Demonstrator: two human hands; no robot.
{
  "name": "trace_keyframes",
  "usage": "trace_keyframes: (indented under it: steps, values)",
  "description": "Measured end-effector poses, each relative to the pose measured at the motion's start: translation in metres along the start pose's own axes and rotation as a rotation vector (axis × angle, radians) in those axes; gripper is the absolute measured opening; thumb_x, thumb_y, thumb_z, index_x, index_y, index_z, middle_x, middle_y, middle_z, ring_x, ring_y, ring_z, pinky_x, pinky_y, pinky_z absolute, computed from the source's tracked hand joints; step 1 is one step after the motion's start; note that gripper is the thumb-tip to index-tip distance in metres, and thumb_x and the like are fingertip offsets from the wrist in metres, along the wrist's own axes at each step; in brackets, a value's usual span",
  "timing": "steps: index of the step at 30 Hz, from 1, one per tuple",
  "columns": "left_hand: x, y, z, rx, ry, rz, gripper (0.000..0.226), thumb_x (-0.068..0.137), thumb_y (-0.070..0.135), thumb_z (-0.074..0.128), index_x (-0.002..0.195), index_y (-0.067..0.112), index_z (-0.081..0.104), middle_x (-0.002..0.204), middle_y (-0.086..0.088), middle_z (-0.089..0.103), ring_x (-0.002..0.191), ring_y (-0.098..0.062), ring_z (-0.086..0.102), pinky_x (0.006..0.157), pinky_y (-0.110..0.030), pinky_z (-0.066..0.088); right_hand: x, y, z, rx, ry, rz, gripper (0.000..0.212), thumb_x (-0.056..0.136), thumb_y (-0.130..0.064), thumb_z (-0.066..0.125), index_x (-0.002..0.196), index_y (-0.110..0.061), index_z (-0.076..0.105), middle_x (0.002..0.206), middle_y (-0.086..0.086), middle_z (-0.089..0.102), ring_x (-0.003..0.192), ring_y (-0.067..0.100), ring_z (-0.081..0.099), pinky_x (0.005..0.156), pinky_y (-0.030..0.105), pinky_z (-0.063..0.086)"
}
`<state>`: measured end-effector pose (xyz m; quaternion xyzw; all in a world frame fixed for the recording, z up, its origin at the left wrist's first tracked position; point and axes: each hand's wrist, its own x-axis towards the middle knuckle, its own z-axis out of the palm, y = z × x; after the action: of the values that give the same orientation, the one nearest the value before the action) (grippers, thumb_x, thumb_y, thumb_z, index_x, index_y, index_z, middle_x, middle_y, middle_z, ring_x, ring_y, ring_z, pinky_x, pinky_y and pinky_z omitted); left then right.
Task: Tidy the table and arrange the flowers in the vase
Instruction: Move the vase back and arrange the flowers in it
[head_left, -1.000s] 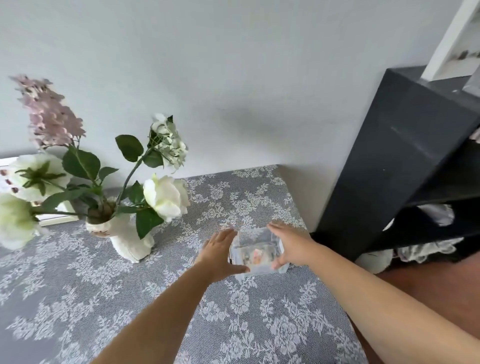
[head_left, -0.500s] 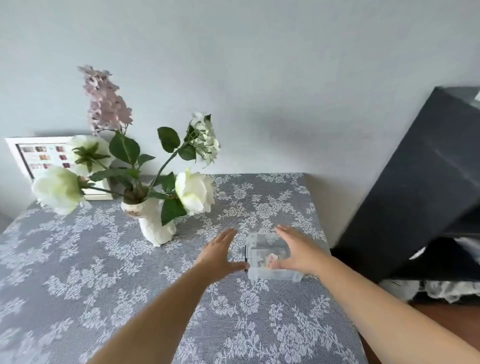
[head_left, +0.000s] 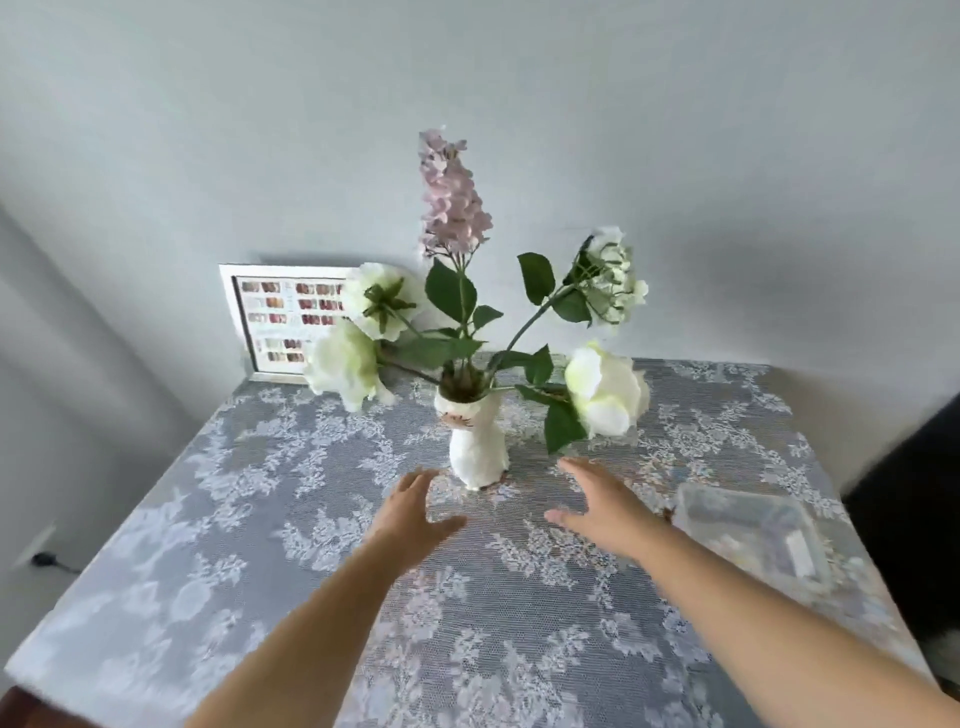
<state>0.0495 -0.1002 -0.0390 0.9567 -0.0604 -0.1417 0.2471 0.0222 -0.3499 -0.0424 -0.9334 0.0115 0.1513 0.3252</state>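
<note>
A small white vase (head_left: 477, 451) stands mid-table on the grey lace cloth (head_left: 260, 519). It holds white roses (head_left: 605, 389), a pale green hydrangea (head_left: 613, 278) and a pink lilac spike (head_left: 452, 200). My left hand (head_left: 415, 512) hovers just below and left of the vase, fingers spread, holding nothing. To the vase's lower right my right hand (head_left: 605, 501) is also open and empty. A clear plastic box (head_left: 753, 530) lies on the cloth at the right, apart from both hands.
A white framed colour chart (head_left: 275, 317) leans on the wall at the back left. A dark cabinet (head_left: 919, 493) stands past the table's right edge. A black plug (head_left: 41, 559) sits low on the left wall.
Both hands have let go of the clear box and moved left toward the vase. The view has swung left, so the box now sits at the right.
</note>
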Motion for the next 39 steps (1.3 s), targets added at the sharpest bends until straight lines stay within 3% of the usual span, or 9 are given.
trace_keyframes:
  steps: [3,8,14,21,25,30,34,37,39]
  values:
    - [0.018,-0.027,-0.016,-0.016,-0.047,0.046,0.081,0.078,0.044,0.067,0.144,0.020,0.028,0.149,-0.001,0.030,0.125,-0.019,0.044,0.101,-0.027,0.035,0.018,-0.028,0.021,0.093,0.035,0.090,0.080,0.079,-0.046,0.063,0.144,-0.033,0.018,0.153,-0.003,0.021,0.136,0.020,0.030,0.106,0.038,0.031]
    - [0.057,-0.045,-0.022,-0.090,-0.118,0.065,0.081,0.075,0.036,0.072,0.143,0.026,0.028,0.148,-0.001,0.034,0.128,-0.019,0.043,0.109,-0.036,0.031,0.040,-0.056,0.049,0.234,0.151,0.171,0.082,0.076,-0.041,0.068,0.143,-0.033,0.021,0.152,-0.001,0.024,0.135,0.022,0.032,0.107,0.042,0.030]
    - [0.089,-0.043,-0.005,-0.257,-0.177,0.049,0.082,0.073,0.027,0.075,0.142,0.031,0.029,0.136,-0.004,0.050,0.121,-0.019,0.050,0.097,-0.036,0.048,0.063,-0.055,0.069,0.374,0.261,0.266,0.086,0.070,-0.036,0.075,0.140,-0.036,0.025,0.149,0.004,0.032,0.129,0.027,0.040,0.104,0.048,0.037]
    - [0.104,-0.039,0.007,-0.435,-0.149,0.069,0.077,0.073,0.022,0.076,0.139,0.028,0.036,0.132,0.004,0.056,0.117,-0.014,0.055,0.094,-0.045,0.051,0.088,-0.053,0.084,0.480,0.284,0.244,0.084,0.066,-0.032,0.078,0.136,-0.040,0.032,0.130,-0.006,0.054,0.111,0.013,0.056,0.091,0.033,0.049]
    - [0.110,-0.042,0.012,-0.542,-0.170,0.054,0.071,0.074,0.012,0.075,0.135,0.026,0.043,0.128,0.007,0.058,0.099,-0.011,0.065,0.081,-0.038,0.058,0.097,-0.054,0.088,0.549,0.312,0.226,0.084,0.062,-0.029,0.081,0.135,-0.031,0.039,0.127,-0.009,0.056,0.112,0.010,0.053,0.095,0.034,0.045]
    - [0.116,-0.041,0.013,-0.639,-0.167,0.018,0.071,0.071,0.008,0.078,0.133,0.026,0.048,0.114,0.019,0.060,0.091,-0.008,0.068,0.080,-0.037,0.059,0.106,-0.048,0.084,0.588,0.310,0.202,0.082,0.054,-0.034,0.083,0.128,-0.027,0.047,0.119,-0.007,0.061,0.108,0.008,0.058,0.093,0.037,0.049]
    - [0.129,-0.034,0.005,-0.670,-0.133,0.007,0.077,0.070,0.004,0.078,0.136,0.025,0.046,0.113,0.015,0.056,0.084,-0.006,0.068,0.072,-0.026,0.058,0.122,-0.046,0.073,0.602,0.304,0.168,0.080,0.059,-0.023,0.083,0.130,-0.021,0.046,0.120,-0.003,0.061,0.104,0.008,0.059,0.080,0.017,0.050]
    - [0.145,-0.024,-0.005,-0.664,-0.118,0.019,0.079,0.070,0.004,0.077,0.138,0.026,0.042,0.117,0.016,0.057,0.084,-0.010,0.069,0.066,-0.026,0.057,0.139,-0.045,0.059,0.600,0.320,0.134,0.082,0.059,-0.022,0.083,0.131,-0.022,0.045,0.122,-0.004,0.060,0.107,0.012,0.059,0.089,0.030,0.051]
    - [0.160,-0.018,-0.010,-0.641,-0.102,0.029,0.079,0.071,0.007,0.077,0.137,0.029,0.041,0.117,0.020,0.057,0.084,-0.011,0.070,0.069,-0.035,0.059,0.154,-0.046,0.048,0.602,0.325,0.105,0.081,0.059,-0.022,0.082,0.131,-0.023,0.044,0.123,-0.003,0.059,0.107,0.013,0.058,0.085,0.029,0.052]
